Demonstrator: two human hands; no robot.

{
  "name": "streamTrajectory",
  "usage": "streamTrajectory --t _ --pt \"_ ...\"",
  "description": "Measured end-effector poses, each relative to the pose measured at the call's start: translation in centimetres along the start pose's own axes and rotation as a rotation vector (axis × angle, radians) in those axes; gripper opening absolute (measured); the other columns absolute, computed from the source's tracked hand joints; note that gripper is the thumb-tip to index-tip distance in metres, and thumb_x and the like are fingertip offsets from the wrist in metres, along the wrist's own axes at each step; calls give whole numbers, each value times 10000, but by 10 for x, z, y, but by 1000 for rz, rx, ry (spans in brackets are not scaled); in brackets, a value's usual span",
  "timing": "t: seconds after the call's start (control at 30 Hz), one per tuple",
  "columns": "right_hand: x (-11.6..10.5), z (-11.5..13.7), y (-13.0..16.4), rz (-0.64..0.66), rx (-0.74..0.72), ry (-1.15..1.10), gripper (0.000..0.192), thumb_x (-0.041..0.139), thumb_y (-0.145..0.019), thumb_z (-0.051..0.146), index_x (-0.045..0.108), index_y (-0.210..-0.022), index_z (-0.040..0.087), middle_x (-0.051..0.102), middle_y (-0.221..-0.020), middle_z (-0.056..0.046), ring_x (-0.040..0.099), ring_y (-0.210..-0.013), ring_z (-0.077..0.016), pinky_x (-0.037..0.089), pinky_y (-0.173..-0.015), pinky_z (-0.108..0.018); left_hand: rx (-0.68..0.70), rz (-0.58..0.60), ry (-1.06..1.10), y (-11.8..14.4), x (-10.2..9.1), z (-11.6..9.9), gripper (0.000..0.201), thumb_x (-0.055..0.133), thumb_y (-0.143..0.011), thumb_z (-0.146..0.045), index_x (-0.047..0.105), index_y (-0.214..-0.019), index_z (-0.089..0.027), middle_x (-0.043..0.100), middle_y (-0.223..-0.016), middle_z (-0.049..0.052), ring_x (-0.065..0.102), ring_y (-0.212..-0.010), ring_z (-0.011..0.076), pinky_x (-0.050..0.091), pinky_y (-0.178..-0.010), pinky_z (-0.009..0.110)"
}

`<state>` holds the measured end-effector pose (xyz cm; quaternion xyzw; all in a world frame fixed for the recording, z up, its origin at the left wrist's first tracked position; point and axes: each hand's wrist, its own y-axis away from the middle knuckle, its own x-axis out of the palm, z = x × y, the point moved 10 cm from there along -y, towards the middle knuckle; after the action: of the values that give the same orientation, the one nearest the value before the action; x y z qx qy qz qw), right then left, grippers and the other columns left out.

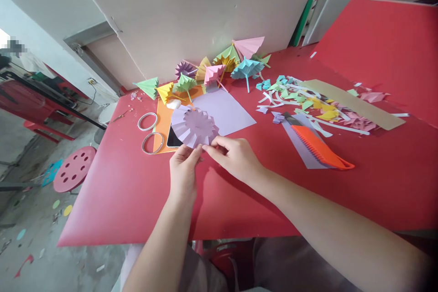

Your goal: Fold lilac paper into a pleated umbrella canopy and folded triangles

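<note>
A round pleated piece of purple paper (198, 125) is held up over the red table, its folds fanned into a disc. My left hand (184, 159) pinches its lower edge between thumb and fingers. Close beside it, my right hand (236, 153) grips the same edge, thumb and fingertips pressed together. Behind the disc lie a flat purple sheet (236, 114), an orange sheet (160, 121) and a dark phone (173, 139), partly covered. A small white lump (173, 104) rests just past the disc.
Several folded paper umbrellas (247, 69) stand along the wall. At right are paper scraps (321, 109), a tan strip (359, 105) and an orange-handled cutter (318, 146) on a purple strip (304, 157). Two rings of tape (153, 151) lie left. A red stool (74, 169) stands on the floor.
</note>
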<state>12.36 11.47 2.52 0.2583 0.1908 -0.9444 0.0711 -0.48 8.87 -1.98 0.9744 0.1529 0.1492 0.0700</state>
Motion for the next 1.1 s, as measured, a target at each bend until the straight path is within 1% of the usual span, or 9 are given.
streamTrajectory --t 0.1,0.2,0.27,0.4,0.57,0.77,0.83,0.97,1.1 --pt "1 -1 0 18 5 1 291 494 -814 357 464 -570 202 360 -461 66 313 -428 -74 238 -452 -224 -43 17 44 0 2 4 167 745 -632 -270 676 -749 -173 633 -746 5 561 -672 92 426 -592 198" --pt "2 -1 0 22 -5 2 265 479 -811 308 456 -570 201 347 -462 68 299 -424 -73 234 -455 -224 -71 31 75 0 5 5 181 743 -632 -278 682 -765 -171 642 -747 7 578 -668 93 428 -578 196" --pt "2 -2 -1 32 3 -6 246 479 -809 307 468 -588 202 375 -474 64 315 -430 -74 240 -459 -221 -79 38 87 0 5 5 188 745 -630 -270 685 -777 -171 642 -745 3 576 -656 84 430 -574 190" --pt "4 -4 0 55 32 -11 236 485 -808 339 480 -615 205 424 -492 54 353 -442 -80 248 -465 -218 -76 48 97 0 5 5 186 746 -633 -259 686 -788 -175 634 -741 -9 565 -637 68 433 -574 178" --pt "3 -3 -1 49 23 6 257 472 -816 352 449 -605 206 423 -492 56 353 -439 -79 248 -472 -222 -74 32 91 -1 3 5 145 746 -641 -264 653 -689 -164 616 -664 -12 579 -636 87 456 -605 199" --pt "7 -10 -2 88 89 53 272 486 -813 437 470 -655 216 440 -481 57 406 -449 -98 248 -473 -228 -19 -5 38 0 1 1 158 736 -653 -285 666 -719 -159 659 -726 10 603 -675 106 473 -657 228" --pt "7 -11 -2 84 92 71 262 482 -820 422 474 -658 216 453 -495 53 403 -446 -98 244 -472 -232 -17 0 29 1 2 1 160 732 -658 -287 670 -731 -159 663 -742 15 609 -698 113 478 -657 228" --pt "7 -9 -2 77 73 64 218 464 -837 373 478 -686 216 479 -518 52 395 -437 -94 249 -471 -231 -28 -12 49 1 2 3 178 740 -648 -275 611 -617 -157 631 -654 -3 611 -675 112 491 -652 231" --pt "6 -7 -2 70 52 56 173 446 -848 331 493 -726 219 511 -536 50 401 -431 -95 258 -468 -228 -33 -9 32 1 2 4 233 751 -636 -290 567 -581 -158 629 -662 5 629 -691 133 485 -635 238"
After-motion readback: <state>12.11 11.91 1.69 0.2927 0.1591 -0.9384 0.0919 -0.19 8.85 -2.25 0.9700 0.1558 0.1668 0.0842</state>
